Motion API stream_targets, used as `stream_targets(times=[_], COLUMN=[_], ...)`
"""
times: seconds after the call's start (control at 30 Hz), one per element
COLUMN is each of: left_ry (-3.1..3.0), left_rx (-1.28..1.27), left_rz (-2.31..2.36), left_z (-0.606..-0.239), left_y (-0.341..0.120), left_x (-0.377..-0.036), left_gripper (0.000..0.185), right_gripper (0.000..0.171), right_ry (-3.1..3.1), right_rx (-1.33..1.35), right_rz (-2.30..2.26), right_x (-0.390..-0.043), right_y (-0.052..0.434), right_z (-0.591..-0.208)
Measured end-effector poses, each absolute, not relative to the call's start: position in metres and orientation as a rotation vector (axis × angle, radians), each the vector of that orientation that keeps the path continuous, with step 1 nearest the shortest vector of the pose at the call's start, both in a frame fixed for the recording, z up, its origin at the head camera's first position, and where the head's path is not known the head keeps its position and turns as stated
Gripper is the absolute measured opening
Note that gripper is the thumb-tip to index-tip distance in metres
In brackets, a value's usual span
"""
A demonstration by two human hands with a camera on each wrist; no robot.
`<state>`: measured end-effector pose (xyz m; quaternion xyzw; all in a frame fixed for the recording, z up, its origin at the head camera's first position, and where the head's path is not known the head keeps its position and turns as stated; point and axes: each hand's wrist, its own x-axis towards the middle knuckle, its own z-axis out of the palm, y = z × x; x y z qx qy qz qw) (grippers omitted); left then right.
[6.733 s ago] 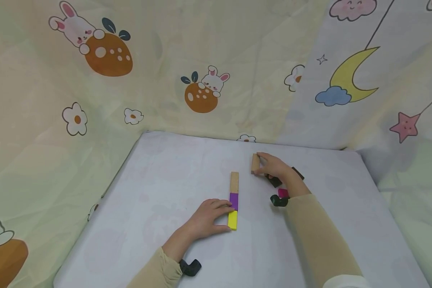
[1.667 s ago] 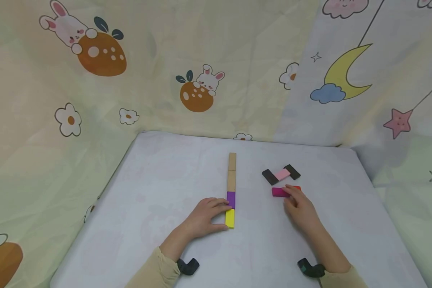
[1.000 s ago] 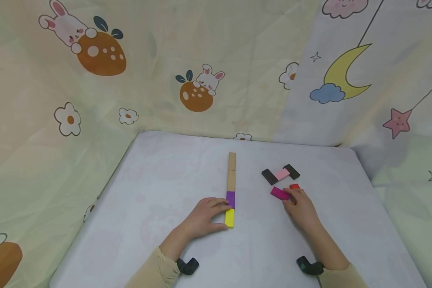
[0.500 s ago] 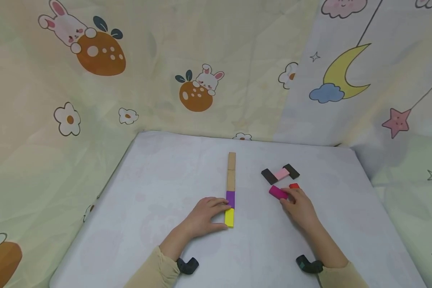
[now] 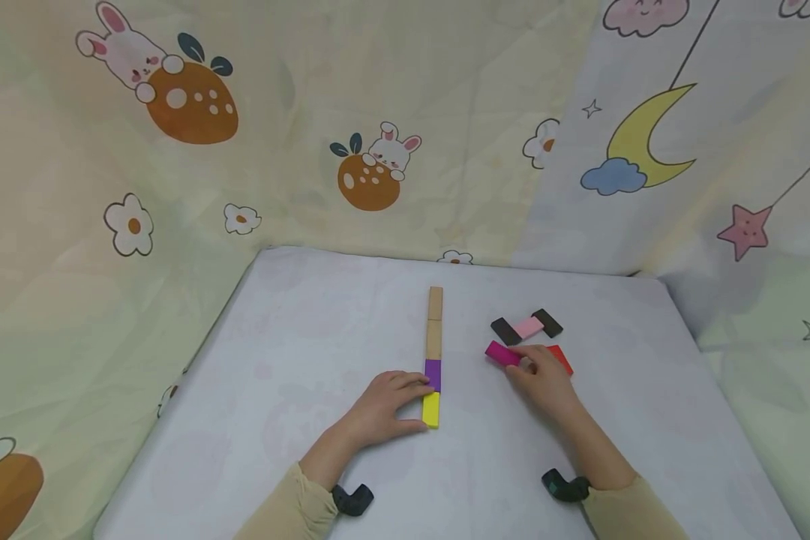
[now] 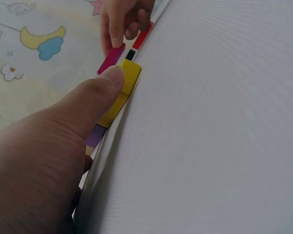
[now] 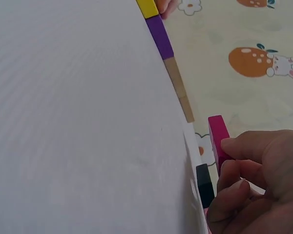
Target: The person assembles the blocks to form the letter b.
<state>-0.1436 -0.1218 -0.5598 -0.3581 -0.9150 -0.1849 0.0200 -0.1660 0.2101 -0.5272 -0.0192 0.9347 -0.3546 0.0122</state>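
In the head view, my right hand (image 5: 543,379) pinches a magenta block (image 5: 502,352) between thumb and fingers, close over the table, its far end pointing left. My left hand (image 5: 388,409) rests beside a straight row of blocks, fingers spread. Its thumb touches the near end of the yellow block (image 5: 430,411); a fingertip lies at the seam with the purple block (image 5: 433,373). Two wooden blocks (image 5: 434,339) continue the row away from me. In the left wrist view, the thumb (image 6: 110,78) lies against the yellow block's side; the other fingers are mostly hidden.
Right of the row lie two black blocks (image 5: 506,331) with a light pink block (image 5: 529,327) between them. A red block (image 5: 560,358) lies partly behind my right hand. A printed cloth (image 5: 277,135) hangs around the white table (image 5: 297,315).
My right hand has picked the magenta block from beside the red one, turned it and moved it left. Earlier it set the second wooden block at the row's far end. My left hand stays put.
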Motion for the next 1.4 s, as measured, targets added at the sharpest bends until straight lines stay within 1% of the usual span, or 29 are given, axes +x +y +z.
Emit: stream_targets(times=[0.2,0.5,0.67,1.03,1.4], left_ry=[-2.872,-2.879,-2.863,-2.869,-2.859], left_rx=[-1.105,-1.097,-1.11,-1.099,-1.101], left_rz=[-0.569,-0.544,-0.555,-0.555,-0.562], left_z=[-0.558,-0.559,-0.559,-0.557,-0.558], left_y=[-0.121,-0.122,-0.122,-0.122,-0.122], left_x=[-0.142,-0.143,-0.144,-0.143,-0.143], left_gripper=[0.061,0.061,0.061,0.061,0.061], right_gripper=[0.04,0.039,0.038,0.037,0.036], right_ry=[2.877,2.852,2.867,2.875,2.85], right_rx=[-0.087,-0.049,-0.074,-0.145,-0.101], right_rz=[-1.127,-1.135,-1.131,-1.071,-1.02], right_x=[-0.18,-0.208,-0.221,-0.239,-0.246], right_y=[0.193,0.168,0.161,0.149,0.14], right_z=[-0.528,-0.527,-0.532,-0.537,-0.541])
